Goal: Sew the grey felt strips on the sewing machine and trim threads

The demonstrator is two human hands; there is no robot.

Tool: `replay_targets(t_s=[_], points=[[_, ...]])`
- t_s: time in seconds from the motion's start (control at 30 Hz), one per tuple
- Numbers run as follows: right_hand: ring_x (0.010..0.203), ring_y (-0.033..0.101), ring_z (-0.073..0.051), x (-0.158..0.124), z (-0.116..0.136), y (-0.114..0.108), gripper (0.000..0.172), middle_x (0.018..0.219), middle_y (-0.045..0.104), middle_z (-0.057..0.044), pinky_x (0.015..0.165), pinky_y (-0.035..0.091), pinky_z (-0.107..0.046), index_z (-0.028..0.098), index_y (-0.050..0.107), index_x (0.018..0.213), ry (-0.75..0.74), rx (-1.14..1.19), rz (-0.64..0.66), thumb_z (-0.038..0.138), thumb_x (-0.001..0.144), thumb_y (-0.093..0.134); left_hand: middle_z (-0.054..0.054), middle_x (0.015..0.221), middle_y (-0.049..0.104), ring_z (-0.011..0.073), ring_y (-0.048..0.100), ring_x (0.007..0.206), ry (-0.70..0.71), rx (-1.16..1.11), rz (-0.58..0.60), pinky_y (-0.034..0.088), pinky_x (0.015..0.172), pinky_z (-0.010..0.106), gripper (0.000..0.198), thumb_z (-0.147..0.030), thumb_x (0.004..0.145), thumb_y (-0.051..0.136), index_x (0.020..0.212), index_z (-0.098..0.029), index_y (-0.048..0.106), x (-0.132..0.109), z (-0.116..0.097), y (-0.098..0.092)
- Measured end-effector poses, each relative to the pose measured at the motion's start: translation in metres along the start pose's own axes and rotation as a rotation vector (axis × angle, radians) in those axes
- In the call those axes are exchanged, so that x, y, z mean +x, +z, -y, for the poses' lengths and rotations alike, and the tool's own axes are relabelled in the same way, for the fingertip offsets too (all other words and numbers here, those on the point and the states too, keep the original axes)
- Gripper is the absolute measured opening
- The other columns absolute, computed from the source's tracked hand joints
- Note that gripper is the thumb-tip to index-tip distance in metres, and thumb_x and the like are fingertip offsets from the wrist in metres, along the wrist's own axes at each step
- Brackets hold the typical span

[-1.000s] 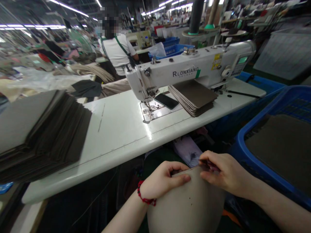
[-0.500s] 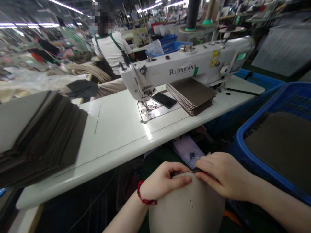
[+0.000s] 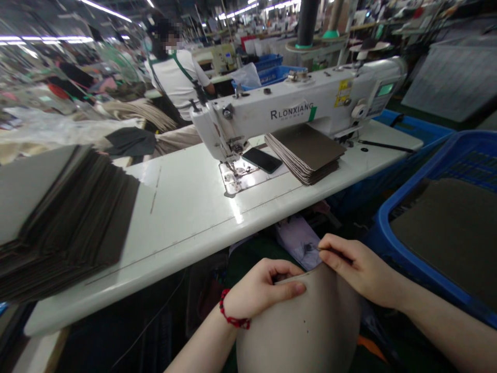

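Observation:
A curved beige fabric piece (image 3: 303, 326) lies over my lap, below the table's front edge. My left hand (image 3: 260, 290), with a red bead bracelet at the wrist, is closed on the piece's top edge, thumb on the outer face. My right hand (image 3: 359, 269) is closed just to the right, pinching a thin dark tool or thread I cannot make out at the same top edge. Both hands are below the white sewing table (image 3: 186, 207).
A white sewing machine (image 3: 295, 109) stands on the table, with a black phone (image 3: 265, 160) and a stack of brown pieces (image 3: 306, 153) beneath its arm. A larger dark stack (image 3: 66, 207) sits at left. A blue bin (image 3: 438, 217) with brown material is at right. Another person (image 3: 174, 77) works behind.
My right hand has lifted and shifted slightly right along the fabric's top edge, away from my left thumb. The left hand has kept its grip.

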State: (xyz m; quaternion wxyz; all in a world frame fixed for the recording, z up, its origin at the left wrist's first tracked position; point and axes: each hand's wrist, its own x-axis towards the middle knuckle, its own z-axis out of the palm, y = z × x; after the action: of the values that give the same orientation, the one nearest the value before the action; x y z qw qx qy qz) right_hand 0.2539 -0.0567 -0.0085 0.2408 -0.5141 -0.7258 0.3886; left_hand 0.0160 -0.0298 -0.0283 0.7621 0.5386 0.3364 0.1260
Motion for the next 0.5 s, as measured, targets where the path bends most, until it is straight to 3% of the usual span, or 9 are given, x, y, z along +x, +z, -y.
replay_targets(t_s=[0.07, 0.23, 0.33, 0.5], points=[[0.065, 0.052, -0.012, -0.001, 0.003, -0.004, 0.023, 0.072, 0.055, 0.003, 0.057, 0.038, -0.024, 0.021, 0.053, 0.088, 0.043, 0.049, -0.041, 0.041, 0.096, 0.045, 0.004, 0.08, 0.065, 0.0101, 0.053, 0.064, -0.007, -0.012, 0.002, 0.043, 0.06, 0.019, 0.031, -0.04, 0.083, 0.068, 0.096, -0.012, 0.071, 0.0, 0.001, 0.0], [0.066, 0.053, -0.011, -0.001, 0.015, -0.002, 0.023, 0.077, 0.059, 0.003, 0.059, 0.039, -0.023, 0.022, 0.058, 0.097, 0.031, 0.008, 0.061, 0.039, 0.083, 0.065, 0.001, 0.074, 0.06, 0.0085, 0.047, 0.062, 0.004, 0.044, -0.007, 0.037, 0.058, 0.018, 0.029, -0.039, 0.084, 0.067, 0.092, -0.012, 0.07, 0.003, 0.001, 0.001], [0.062, 0.052, -0.011, 0.003, 0.014, 0.008, 0.014, 0.069, 0.057, 0.004, 0.057, 0.037, -0.024, 0.021, 0.059, 0.088, 0.019, -0.044, 0.057, 0.035, 0.088, 0.059, -0.001, 0.072, 0.056, 0.008, 0.045, 0.062, 0.012, 0.089, -0.02, 0.035, 0.058, 0.019, 0.028, -0.04, 0.084, 0.066, 0.088, -0.012, 0.068, 0.005, -0.001, 0.003], [0.066, 0.054, -0.012, 0.006, 0.01, 0.007, 0.02, 0.072, 0.057, 0.003, 0.059, 0.039, -0.024, 0.021, 0.055, 0.083, 0.039, 0.016, -0.077, 0.034, 0.095, 0.046, 0.001, 0.073, 0.059, 0.0091, 0.047, 0.059, -0.032, 0.08, -0.016, 0.037, 0.056, 0.02, 0.033, -0.044, 0.083, 0.066, 0.091, -0.012, 0.068, 0.004, -0.004, 0.004]])
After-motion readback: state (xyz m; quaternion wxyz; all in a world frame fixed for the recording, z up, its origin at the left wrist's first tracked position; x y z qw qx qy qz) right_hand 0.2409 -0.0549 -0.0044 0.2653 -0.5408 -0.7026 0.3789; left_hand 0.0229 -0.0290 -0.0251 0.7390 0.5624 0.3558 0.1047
